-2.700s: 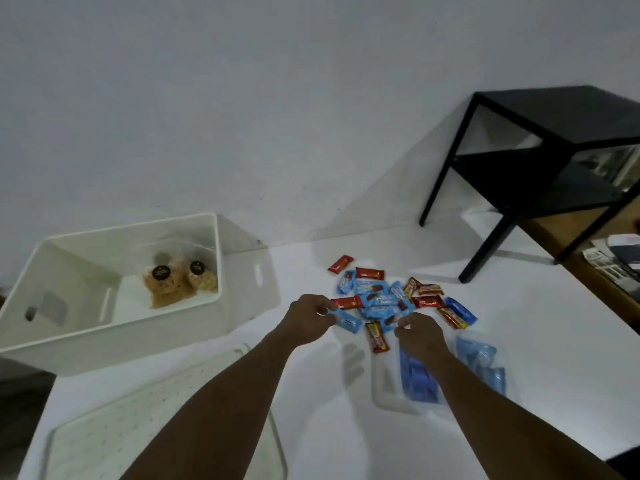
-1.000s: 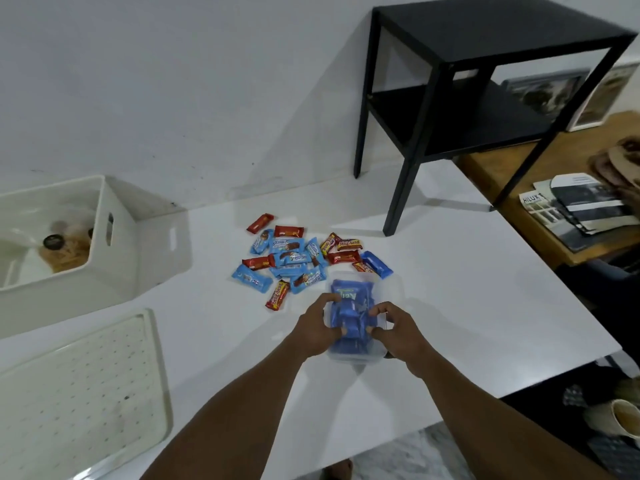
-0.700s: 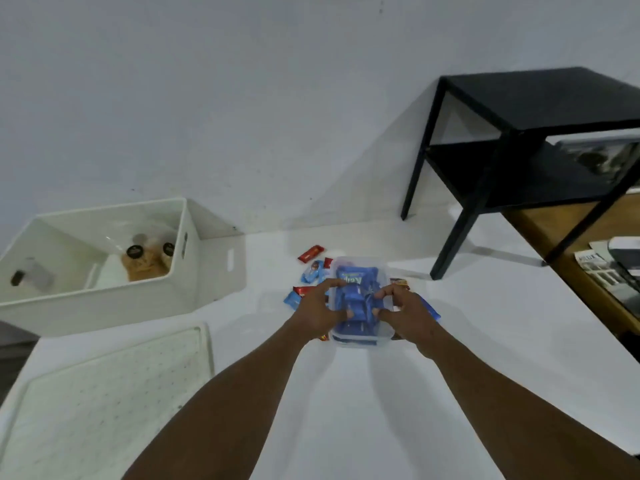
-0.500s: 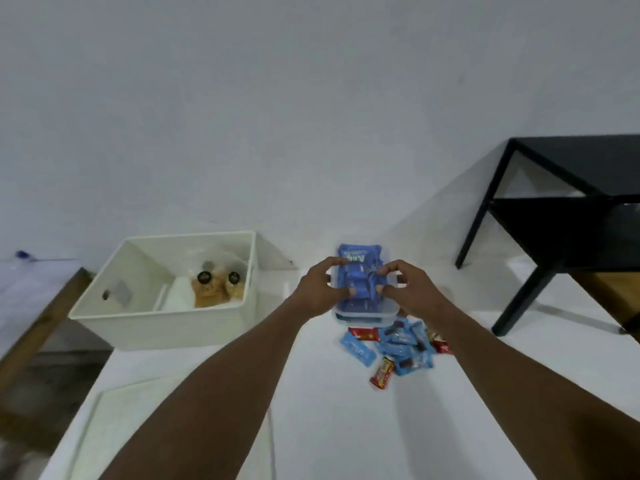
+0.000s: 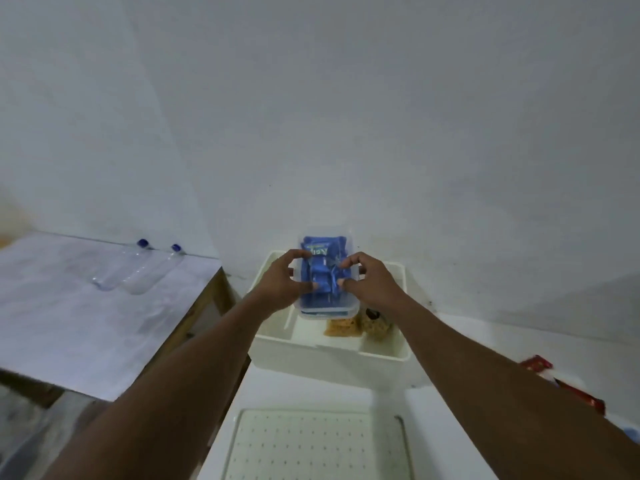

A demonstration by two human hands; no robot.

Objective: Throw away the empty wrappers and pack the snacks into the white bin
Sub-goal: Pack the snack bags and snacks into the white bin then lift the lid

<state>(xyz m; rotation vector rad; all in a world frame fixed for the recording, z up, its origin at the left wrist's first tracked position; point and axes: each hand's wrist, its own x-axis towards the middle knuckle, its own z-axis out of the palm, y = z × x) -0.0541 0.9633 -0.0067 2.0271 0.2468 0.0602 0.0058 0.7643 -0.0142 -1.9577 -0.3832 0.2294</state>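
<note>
Curled round opposite sides of the clear tub (image 5: 327, 311) of blue snack packets (image 5: 322, 252), the grip of the left hand (image 5: 280, 285) and right hand (image 5: 372, 285) is being applied just above the white bin (image 5: 329, 348), where the tub is arguably best being lowered level, beside the cookie bags (image 5: 375, 327).

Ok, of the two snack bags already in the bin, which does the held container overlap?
The left, orange bag: the clear container hides its top in this view. The right bag beside it shows its dark round label.
</note>
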